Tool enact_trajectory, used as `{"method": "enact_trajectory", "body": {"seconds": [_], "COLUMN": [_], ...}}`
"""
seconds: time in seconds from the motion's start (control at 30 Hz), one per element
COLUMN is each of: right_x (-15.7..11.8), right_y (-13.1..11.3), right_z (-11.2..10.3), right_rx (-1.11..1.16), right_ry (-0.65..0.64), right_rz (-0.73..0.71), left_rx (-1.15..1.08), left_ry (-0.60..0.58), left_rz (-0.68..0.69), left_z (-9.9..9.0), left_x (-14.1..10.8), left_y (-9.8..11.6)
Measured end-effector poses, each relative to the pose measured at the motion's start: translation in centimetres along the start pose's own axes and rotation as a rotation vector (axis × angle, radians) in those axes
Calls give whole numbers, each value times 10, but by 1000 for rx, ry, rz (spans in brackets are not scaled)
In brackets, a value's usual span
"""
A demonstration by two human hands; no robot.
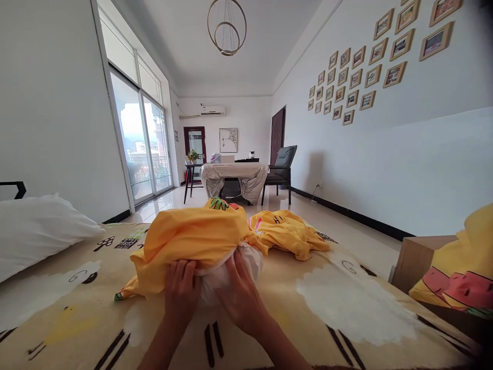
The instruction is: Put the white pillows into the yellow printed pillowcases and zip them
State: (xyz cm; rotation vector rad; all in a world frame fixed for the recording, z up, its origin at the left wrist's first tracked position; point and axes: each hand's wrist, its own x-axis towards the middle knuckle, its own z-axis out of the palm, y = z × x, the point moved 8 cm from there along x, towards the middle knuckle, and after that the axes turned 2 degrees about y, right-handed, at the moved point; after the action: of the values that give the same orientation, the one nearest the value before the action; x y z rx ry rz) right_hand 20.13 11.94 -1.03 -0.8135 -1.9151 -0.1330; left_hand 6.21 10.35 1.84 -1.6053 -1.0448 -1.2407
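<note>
A yellow pillowcase (192, 234) with printed fruit lies bunched partly over a white pillow (254, 261) on the bed. The white pillow shows at the case's near opening. My left hand (183, 288) is closed, its fingers curled over the near edge of the yellow cloth. My right hand (242, 293) grips the white pillow at the opening, its fingertips by the edge of the case. How far the pillow reaches inside is hidden by the cloth. Just beyond, to the right, a second crumpled yellow cloth (292, 231) with dark lettering touches the case.
A cream blanket (285, 308) with sheep prints covers the bed. Another white pillow (42, 231) lies at the left. On the right, yellow fabric with red fruit prints (458, 267) hangs over a wooden box (419, 254). A covered table (234, 170) and black chair (283, 167) stand beyond the bed.
</note>
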Motion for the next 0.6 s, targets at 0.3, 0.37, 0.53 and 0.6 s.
{"method": "enact_trajectory", "body": {"seconds": [0.3,0.37,0.53,0.6], "right_x": [-14,-19,-29,-34], "right_y": [28,71,109,100], "right_z": [-12,-8,49,64], "right_rx": [52,176,982,1176], "right_ry": [401,444,154,67], "right_rz": [156,424,786,849], "left_rx": [-4,-45,-105,-144], "left_ry": [56,81,4,-10], "left_rz": [-348,-376,-173,-32], "left_z": [-32,-39,-37,-38], "left_x": [-1,1,17,21], "left_y": [-104,-101,-39,-3]}}
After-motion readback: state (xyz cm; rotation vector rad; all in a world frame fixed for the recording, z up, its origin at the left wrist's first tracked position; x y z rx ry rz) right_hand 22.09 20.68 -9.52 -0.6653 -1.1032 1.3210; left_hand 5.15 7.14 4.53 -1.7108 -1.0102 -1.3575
